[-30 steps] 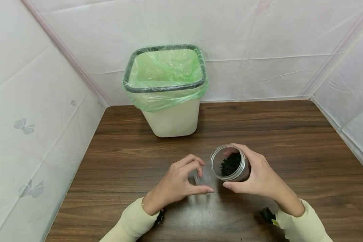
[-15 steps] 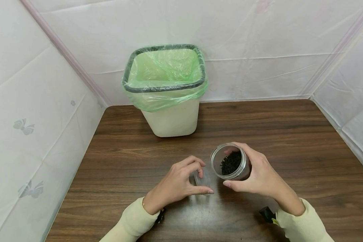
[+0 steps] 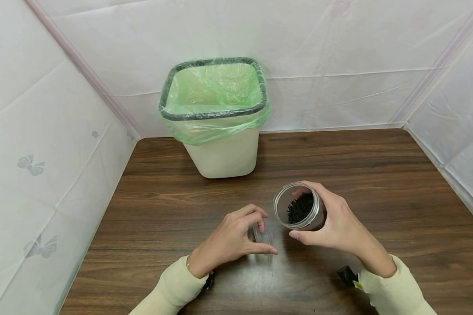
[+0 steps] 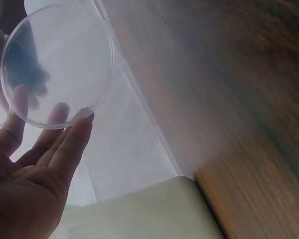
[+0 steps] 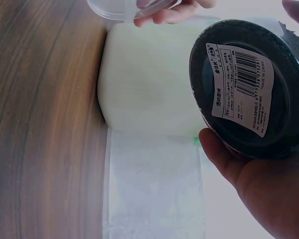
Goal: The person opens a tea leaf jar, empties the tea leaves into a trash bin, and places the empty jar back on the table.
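My right hand [image 3: 340,225] grips a clear jar [image 3: 318,219] around its side, with the thumb on the near side. The jar is tilted, its open mouth facing up and left, and dark loose tea leaves [image 3: 300,208] lie inside. In the right wrist view a label with a barcode [image 5: 243,89] shows on the jar's bottom. To the left, my left hand [image 3: 230,232] holds a round clear plastic lid [image 4: 72,59] by its edge between thumb and curled fingers. The lid stands on edge, facing the jar's mouth, a small gap apart.
A pale bin [image 3: 225,159] with a green plastic liner [image 3: 217,131] and a dark rim ring stands at the back of the wooden table [image 3: 339,162]. White sheeting [image 3: 358,65] walls the table at the back and both sides. Black wrist devices [image 3: 347,275] sit at the sleeves.
My right hand has shifted the jar slightly toward the back of the table. The left hand and the lid have stayed almost in place.
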### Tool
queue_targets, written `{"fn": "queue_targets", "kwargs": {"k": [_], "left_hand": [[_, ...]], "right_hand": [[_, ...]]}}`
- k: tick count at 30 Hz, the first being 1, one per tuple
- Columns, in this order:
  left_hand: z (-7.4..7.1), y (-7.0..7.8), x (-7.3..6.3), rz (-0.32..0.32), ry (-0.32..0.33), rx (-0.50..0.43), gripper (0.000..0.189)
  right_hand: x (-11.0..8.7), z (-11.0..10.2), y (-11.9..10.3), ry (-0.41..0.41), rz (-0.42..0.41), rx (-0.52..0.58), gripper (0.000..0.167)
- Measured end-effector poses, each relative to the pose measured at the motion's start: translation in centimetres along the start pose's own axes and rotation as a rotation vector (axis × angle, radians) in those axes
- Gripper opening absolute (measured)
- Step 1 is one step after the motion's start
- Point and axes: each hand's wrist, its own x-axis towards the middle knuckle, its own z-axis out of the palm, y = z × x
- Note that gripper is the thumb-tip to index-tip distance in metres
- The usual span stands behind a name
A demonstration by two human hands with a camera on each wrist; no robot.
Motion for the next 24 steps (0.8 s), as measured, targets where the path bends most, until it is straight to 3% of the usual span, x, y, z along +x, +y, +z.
{"fn": "queue_targets", "kwargs": {"k": [15, 24], "left_hand": [[0.12, -0.54, -0.21, -0.009, -0.056, 0.016, 0.048], [0.14, -0.67, -0.26, -0.027, -0.085, 0.032, 0.050]], "right_hand": [[0.47, -0.18, -0.50, 0.009, 0.034, -0.022, 0.097], [0.43, -0.21, -0.30, 0.018, -0.001, -0.031, 0.099]]}}
